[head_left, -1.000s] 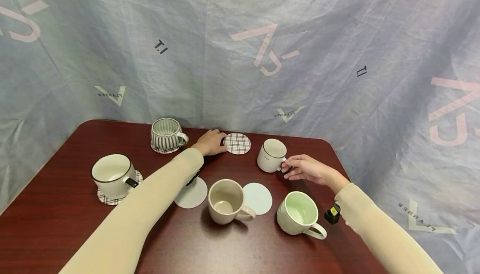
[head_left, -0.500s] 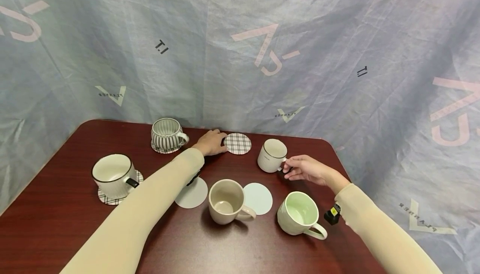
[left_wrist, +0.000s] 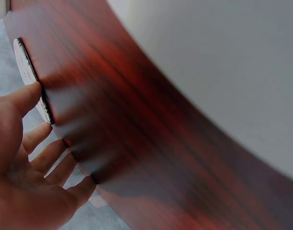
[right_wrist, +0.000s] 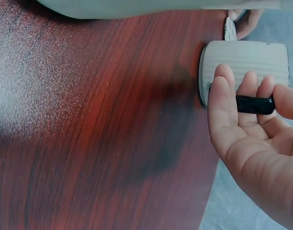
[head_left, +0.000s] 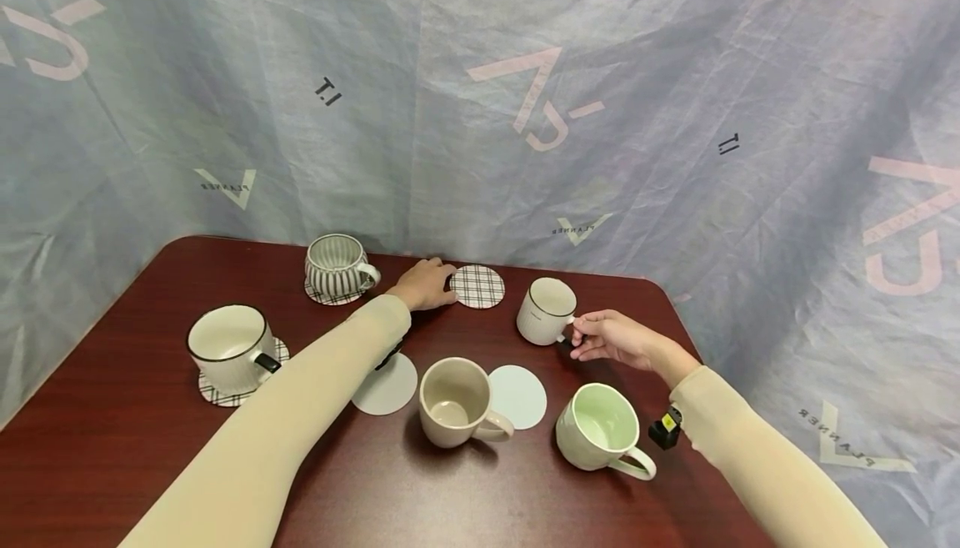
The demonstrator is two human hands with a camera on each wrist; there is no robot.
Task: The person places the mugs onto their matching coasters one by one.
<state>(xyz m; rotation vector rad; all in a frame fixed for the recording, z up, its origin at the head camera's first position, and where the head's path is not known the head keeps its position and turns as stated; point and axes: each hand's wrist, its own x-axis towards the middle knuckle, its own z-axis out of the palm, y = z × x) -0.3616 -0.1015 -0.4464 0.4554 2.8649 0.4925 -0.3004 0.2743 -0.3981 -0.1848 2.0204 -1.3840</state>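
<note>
My left hand (head_left: pixel 422 284) rests on the table at the back, fingers spread. In the left wrist view its thumb and index fingertip touch the edge of a round plaid coaster (left_wrist: pixel 28 67); the other fingertips meet the tabletop. On the right, my right hand (head_left: pixel 617 339) holds a ribbed white mug (head_left: pixel 546 313) with a dark rim by its handle. The right wrist view shows fingers and thumb around the black handle (right_wrist: pixel 254 104). This mug stands upright on the bare table, to the right of the plaid coaster.
A beige mug (head_left: pixel 453 404) stands between two plain coasters, one grey (head_left: pixel 386 385) and one white (head_left: pixel 519 398). Nearer right is a pale green mug (head_left: pixel 597 427). At left, a striped cup (head_left: pixel 335 267) and a wide black-rimmed mug (head_left: pixel 231 349) sit on plaid coasters. A curtain hangs behind.
The head view has shifted very slightly. Both hands, the mugs and the coasters keep their places on the table.
</note>
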